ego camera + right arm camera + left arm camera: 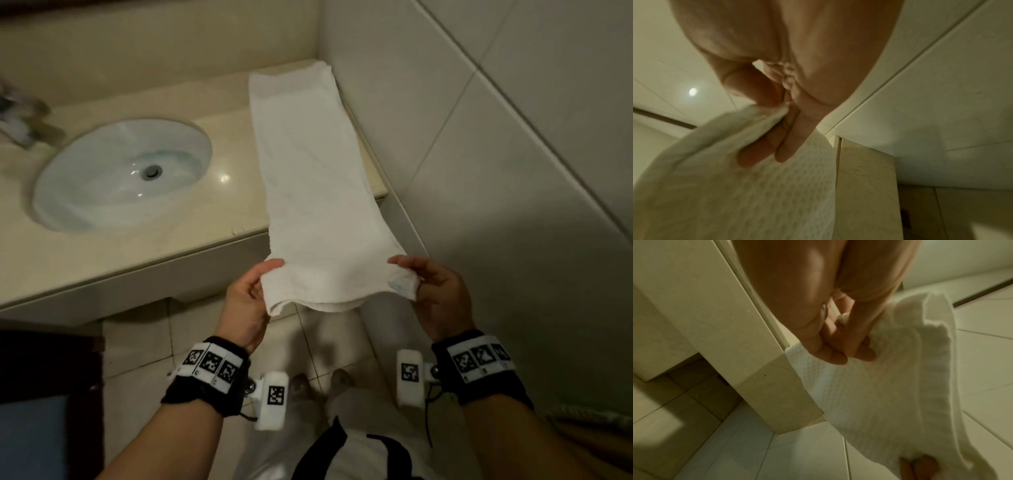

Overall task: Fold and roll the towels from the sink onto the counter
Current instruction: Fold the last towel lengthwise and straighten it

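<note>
Lengthwise, towel [308,164] from wall corner toward left hand [245,301], right hand [436,294].

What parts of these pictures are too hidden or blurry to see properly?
- Tap: head view, blurred and cut off by the left edge.
- Far side of the towel: head view, it covers the counter beneath it.
- Left hand fingertips: head view, tucked under the towel's corner.
- Right hand thumb tip: right wrist view, blurred and behind cloth.
- Dark thing at the lower left: head view, cut off by the edge.
</note>
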`<state>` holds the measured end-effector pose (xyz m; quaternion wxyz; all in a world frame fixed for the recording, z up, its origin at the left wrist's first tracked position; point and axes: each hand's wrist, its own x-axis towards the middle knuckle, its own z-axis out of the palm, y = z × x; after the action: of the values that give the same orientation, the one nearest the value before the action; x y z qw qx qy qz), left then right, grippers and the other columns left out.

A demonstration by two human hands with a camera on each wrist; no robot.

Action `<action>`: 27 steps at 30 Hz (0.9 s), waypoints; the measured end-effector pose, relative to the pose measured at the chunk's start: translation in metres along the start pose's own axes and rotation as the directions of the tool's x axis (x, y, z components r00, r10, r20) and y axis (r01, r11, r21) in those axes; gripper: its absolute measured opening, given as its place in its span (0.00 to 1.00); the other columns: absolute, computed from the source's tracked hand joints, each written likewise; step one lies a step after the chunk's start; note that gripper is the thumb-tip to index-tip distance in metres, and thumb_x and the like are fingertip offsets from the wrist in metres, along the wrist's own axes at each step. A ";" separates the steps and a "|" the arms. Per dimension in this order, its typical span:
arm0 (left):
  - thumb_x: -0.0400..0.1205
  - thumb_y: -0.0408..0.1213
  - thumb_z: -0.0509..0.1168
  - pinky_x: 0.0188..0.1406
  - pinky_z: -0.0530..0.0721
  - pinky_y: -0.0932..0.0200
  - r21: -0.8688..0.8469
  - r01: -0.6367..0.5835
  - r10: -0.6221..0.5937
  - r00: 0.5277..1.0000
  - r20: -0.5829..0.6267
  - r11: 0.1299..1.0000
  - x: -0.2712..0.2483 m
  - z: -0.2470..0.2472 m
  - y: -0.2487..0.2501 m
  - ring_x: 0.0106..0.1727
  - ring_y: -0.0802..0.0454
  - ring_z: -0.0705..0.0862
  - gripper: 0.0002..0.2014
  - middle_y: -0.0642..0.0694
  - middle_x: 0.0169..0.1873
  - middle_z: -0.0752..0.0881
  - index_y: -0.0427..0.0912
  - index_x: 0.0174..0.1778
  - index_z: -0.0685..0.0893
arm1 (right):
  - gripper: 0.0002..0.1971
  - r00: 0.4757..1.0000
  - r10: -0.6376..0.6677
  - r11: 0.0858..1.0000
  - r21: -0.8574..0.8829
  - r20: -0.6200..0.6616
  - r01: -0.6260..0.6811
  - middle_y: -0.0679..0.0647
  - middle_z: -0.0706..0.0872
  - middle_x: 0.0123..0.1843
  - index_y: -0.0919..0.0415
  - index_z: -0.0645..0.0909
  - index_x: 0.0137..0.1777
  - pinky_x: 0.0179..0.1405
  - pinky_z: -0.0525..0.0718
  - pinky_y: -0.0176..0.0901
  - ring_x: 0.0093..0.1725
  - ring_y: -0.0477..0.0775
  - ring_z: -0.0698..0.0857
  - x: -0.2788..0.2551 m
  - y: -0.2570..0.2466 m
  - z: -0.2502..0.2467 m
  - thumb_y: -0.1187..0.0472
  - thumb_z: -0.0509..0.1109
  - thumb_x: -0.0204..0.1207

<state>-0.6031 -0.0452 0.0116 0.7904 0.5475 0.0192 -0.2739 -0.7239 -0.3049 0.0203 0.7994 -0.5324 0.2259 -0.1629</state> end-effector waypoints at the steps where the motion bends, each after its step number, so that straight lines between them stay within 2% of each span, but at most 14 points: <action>1: 0.42 0.47 0.92 0.49 0.91 0.57 0.003 -0.019 0.019 1.000 -0.021 1.000 0.001 0.001 0.004 0.49 0.49 0.92 0.39 0.41 0.49 0.93 0.40 0.50 0.90 | 0.32 1.000 -0.020 0.999 -0.036 0.010 0.020 0.55 0.93 0.49 0.61 0.90 0.44 0.52 0.87 0.40 0.53 0.52 0.90 0.000 -0.002 0.002 0.94 0.54 0.66; 3: 0.43 0.49 0.92 0.54 0.90 0.53 0.037 -0.045 0.046 0.998 -0.030 0.998 0.007 0.001 0.010 0.51 0.47 0.90 0.37 0.43 0.50 0.92 0.43 0.48 0.90 | 0.28 0.997 -0.069 0.983 -0.170 0.021 0.072 0.51 0.93 0.49 0.64 0.87 0.51 0.51 0.87 0.36 0.51 0.48 0.90 0.002 -0.004 0.006 0.94 0.63 0.65; 4: 0.46 0.49 0.91 0.60 0.88 0.48 0.060 -0.065 0.067 0.997 -0.029 0.996 0.010 0.003 0.014 0.53 0.44 0.88 0.35 0.42 0.51 0.91 0.45 0.47 0.90 | 0.28 0.996 -0.085 0.973 -0.213 0.025 0.089 0.50 0.93 0.48 0.63 0.87 0.52 0.49 0.87 0.36 0.50 0.47 0.90 0.003 -0.005 0.008 0.93 0.67 0.63; 6: 0.50 0.50 0.90 0.68 0.79 0.37 0.059 -0.096 0.097 0.995 -0.027 0.994 0.014 0.008 0.024 0.55 0.39 0.83 0.32 0.38 0.50 0.88 0.45 0.47 0.89 | 0.28 0.995 -0.103 0.969 -0.224 0.020 0.105 0.49 0.93 0.46 0.56 0.90 0.48 0.46 0.87 0.38 0.47 0.47 0.90 0.006 -0.010 0.014 0.90 0.72 0.61; 8: 0.53 0.51 0.89 0.70 0.76 0.35 0.036 -0.079 0.081 0.996 -0.047 0.996 0.017 0.014 0.035 0.55 0.37 0.81 0.27 0.35 0.48 0.87 0.45 0.43 0.90 | 0.23 0.991 -0.131 0.964 -0.235 0.000 0.128 0.50 0.93 0.43 0.57 0.91 0.46 0.46 0.88 0.38 0.45 0.47 0.90 0.010 -0.016 0.020 0.85 0.75 0.63; 10: 0.53 0.55 0.88 0.66 0.82 0.41 0.018 -0.051 0.052 0.997 -0.064 0.999 0.018 0.021 0.045 0.53 0.41 0.85 0.26 0.39 0.47 0.90 0.45 0.42 0.93 | 0.14 0.988 -0.153 0.952 -0.272 -0.016 0.143 0.53 0.93 0.42 0.66 0.89 0.47 0.47 0.89 0.42 0.44 0.49 0.90 0.012 -0.023 0.026 0.81 0.77 0.65; 12: 0.59 0.55 0.85 0.62 0.85 0.45 0.021 -0.032 0.033 0.997 -0.076 0.999 0.018 0.025 0.051 0.51 0.47 0.86 0.23 0.45 0.45 0.91 0.45 0.43 0.93 | 0.11 0.988 -0.153 0.948 -0.284 -0.024 0.140 0.55 0.92 0.40 0.67 0.88 0.47 0.50 0.90 0.46 0.43 0.52 0.90 0.013 -0.028 0.028 0.79 0.77 0.68; 14: 0.74 0.46 0.76 0.59 0.85 0.48 0.070 -0.046 0.054 0.992 -0.112 0.996 0.018 0.030 0.052 0.47 0.54 0.86 0.11 0.51 0.41 0.91 0.43 0.45 0.91 | 0.11 0.989 -0.143 0.950 -0.284 -0.021 0.132 0.54 0.91 0.39 0.68 0.86 0.49 0.48 0.90 0.45 0.41 0.53 0.90 0.015 -0.031 0.028 0.80 0.75 0.70; 16: 0.83 0.38 0.69 0.50 0.83 0.61 0.201 -0.114 0.147 0.976 -0.158 0.973 0.018 0.032 0.054 0.41 0.63 0.85 0.04 0.56 0.38 0.90 0.44 0.46 0.88 | 0.12 0.991 -0.132 0.952 -0.281 -0.027 0.119 0.53 0.91 0.39 0.71 0.84 0.52 0.45 0.89 0.43 0.40 0.53 0.90 0.016 -0.033 0.030 0.81 0.74 0.70; 18: 0.85 0.38 0.68 0.53 0.80 0.63 0.312 -0.161 0.227 0.955 -0.190 0.936 0.021 0.030 0.053 0.46 0.61 0.85 0.05 0.51 0.45 0.89 0.48 0.45 0.88 | 0.10 0.990 -0.131 0.949 -0.295 -0.044 0.113 0.53 0.88 0.35 0.70 0.84 0.51 0.37 0.87 0.41 0.35 0.52 0.86 0.018 -0.035 0.031 0.81 0.71 0.73; 20: 0.85 0.40 0.68 0.57 0.78 0.62 0.356 -0.164 0.251 0.944 -0.213 0.920 0.024 0.029 0.054 0.52 0.57 0.84 0.03 0.46 0.54 0.87 0.49 0.48 0.88 | 0.08 0.990 -0.122 0.939 -0.333 -0.073 0.092 0.53 0.83 0.30 0.64 0.85 0.48 0.28 0.77 0.39 0.30 0.51 0.77 0.018 -0.039 0.031 0.77 0.70 0.77; 21: 0.85 0.41 0.68 0.55 0.79 0.64 0.362 -0.158 0.248 0.944 -0.217 0.919 0.025 0.029 0.054 0.51 0.58 0.85 0.04 0.46 0.53 0.88 0.48 0.49 0.88 | 0.07 0.989 -0.121 0.929 -0.360 -0.086 0.082 0.49 0.83 0.29 0.61 0.85 0.47 0.28 0.75 0.37 0.29 0.48 0.76 0.019 -0.041 0.030 0.73 0.70 0.79; 23: 0.86 0.42 0.67 0.48 0.81 0.70 0.376 -0.147 0.241 0.946 -0.216 0.915 0.026 0.032 0.056 0.45 0.62 0.87 0.08 0.51 0.44 0.91 0.46 0.46 0.90 | 0.07 0.986 -0.143 0.899 -0.427 -0.087 0.093 0.44 0.87 0.31 0.58 0.86 0.46 0.31 0.79 0.30 0.31 0.39 0.81 0.022 -0.044 0.031 0.68 0.69 0.81; 27: 0.87 0.43 0.66 0.42 0.83 0.72 0.404 -0.135 0.240 0.945 -0.222 0.905 0.030 0.038 0.060 0.41 0.62 0.88 0.11 0.55 0.39 0.92 0.47 0.43 0.91 | 0.05 0.976 -0.177 0.858 -0.506 -0.130 0.088 0.46 0.87 0.36 0.62 0.86 0.49 0.33 0.79 0.25 0.32 0.32 0.82 0.031 -0.049 0.033 0.67 0.68 0.82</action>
<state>-0.5608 -0.0754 0.0683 0.6810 0.7224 0.0185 -0.1182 -0.6809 -0.3132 0.0711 0.5996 -0.7184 0.2910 -0.1992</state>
